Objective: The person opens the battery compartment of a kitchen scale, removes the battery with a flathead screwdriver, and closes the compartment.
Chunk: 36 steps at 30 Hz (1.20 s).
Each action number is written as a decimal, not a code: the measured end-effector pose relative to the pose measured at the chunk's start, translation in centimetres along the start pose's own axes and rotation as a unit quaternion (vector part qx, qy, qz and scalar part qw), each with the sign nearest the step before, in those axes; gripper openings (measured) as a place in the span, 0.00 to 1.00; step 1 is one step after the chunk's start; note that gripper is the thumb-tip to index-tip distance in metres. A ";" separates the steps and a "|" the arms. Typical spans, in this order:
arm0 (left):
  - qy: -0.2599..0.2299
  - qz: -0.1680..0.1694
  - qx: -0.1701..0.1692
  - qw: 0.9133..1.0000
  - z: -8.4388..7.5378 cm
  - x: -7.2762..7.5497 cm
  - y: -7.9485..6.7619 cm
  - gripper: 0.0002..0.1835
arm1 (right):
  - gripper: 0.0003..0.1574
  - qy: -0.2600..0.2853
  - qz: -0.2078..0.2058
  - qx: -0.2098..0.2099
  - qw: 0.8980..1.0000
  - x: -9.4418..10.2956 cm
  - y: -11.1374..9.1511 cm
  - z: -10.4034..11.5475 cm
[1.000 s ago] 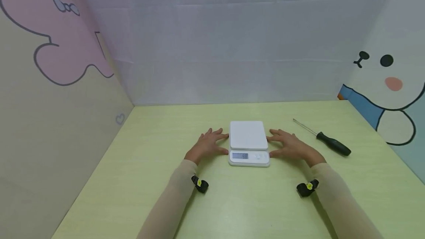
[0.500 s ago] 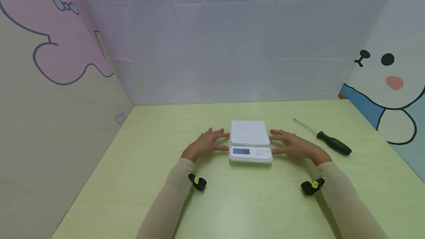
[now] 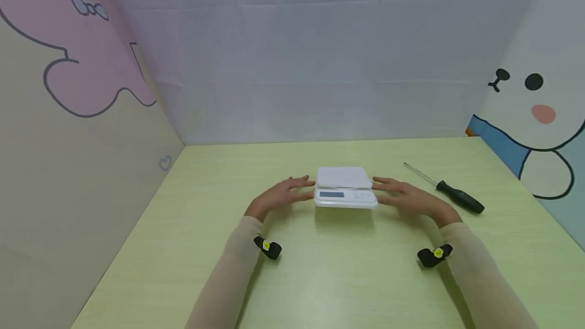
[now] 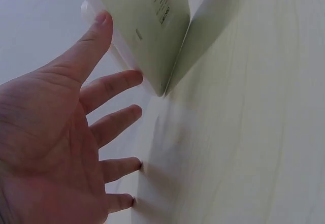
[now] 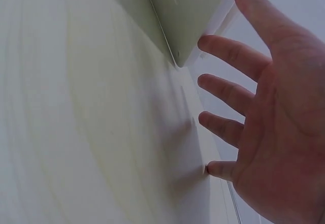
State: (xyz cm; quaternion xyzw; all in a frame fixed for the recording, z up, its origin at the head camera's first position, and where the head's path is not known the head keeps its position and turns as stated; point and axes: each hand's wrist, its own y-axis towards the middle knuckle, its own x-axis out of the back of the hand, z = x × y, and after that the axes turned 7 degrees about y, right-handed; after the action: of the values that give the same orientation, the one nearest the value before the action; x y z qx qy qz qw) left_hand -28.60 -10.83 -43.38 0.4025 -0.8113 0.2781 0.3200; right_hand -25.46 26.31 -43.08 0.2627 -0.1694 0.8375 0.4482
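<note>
A white digital kitchen scale stands tilted, its front edge with the grey display raised and its back edge down at the tabletop. Its flat underside with a printed label shows in the left wrist view. My left hand is at its left side, thumb and index fingertips against the edge, the other fingers spread straight. On the opposite side my right hand mirrors this, thumb and index fingertip at the right edge. The right hand's lower fingers are spread apart from the scale.
A screwdriver with a black handle lies to the right of the right hand, its shaft pointing to the back left. The pale yellow-green table meets a white cloth backdrop behind. Cartoon-printed panels stand at both sides.
The scale's front edge has risen from the table, tipping it backward, and a shadow now shows beneath. Both thumbs have gone up with it. The number on the display no longer shows.
</note>
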 end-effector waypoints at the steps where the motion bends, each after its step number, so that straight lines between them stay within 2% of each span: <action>1: -0.003 -0.001 -0.001 1.000 0.0 0.1 0.0 0.32 | 0.33 0.007 0.000 0.001 1.000 0.1 -0.1 0.1; 8: -0.034 -0.020 -0.018 0.999 -0.1 0.2 0.0 0.30 | 0.30 0.029 -0.013 0.001 0.999 0.1 0.0 0.0; 18: -0.095 -0.056 -0.018 0.994 -0.5 0.4 0.1 0.28 | 0.29 0.046 -0.052 -0.011 0.997 0.1 0.2 0.3; 23: -0.110 -0.077 -0.019 0.991 -0.5 0.3 0.3 0.27 | 0.28 0.064 -0.077 -0.011 0.995 -0.1 0.4 0.4; 32: -0.148 -0.113 -0.007 0.982 -1.2 0.0 0.5 0.26 | 0.34 0.124 -0.135 -0.037 0.982 -1.0 0.9 1.1; 36: -0.152 -0.133 -0.005 0.979 -1.8 -0.2 0.7 0.27 | 0.35 0.166 -0.167 -0.024 0.972 -1.6 1.4 1.2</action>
State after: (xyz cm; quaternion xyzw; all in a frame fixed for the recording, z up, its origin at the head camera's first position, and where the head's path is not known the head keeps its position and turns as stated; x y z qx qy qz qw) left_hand -28.54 -9.12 -42.53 0.5427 -0.7912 0.1642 0.2292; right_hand -25.57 23.85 -43.16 0.1335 -0.0668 0.7784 0.6098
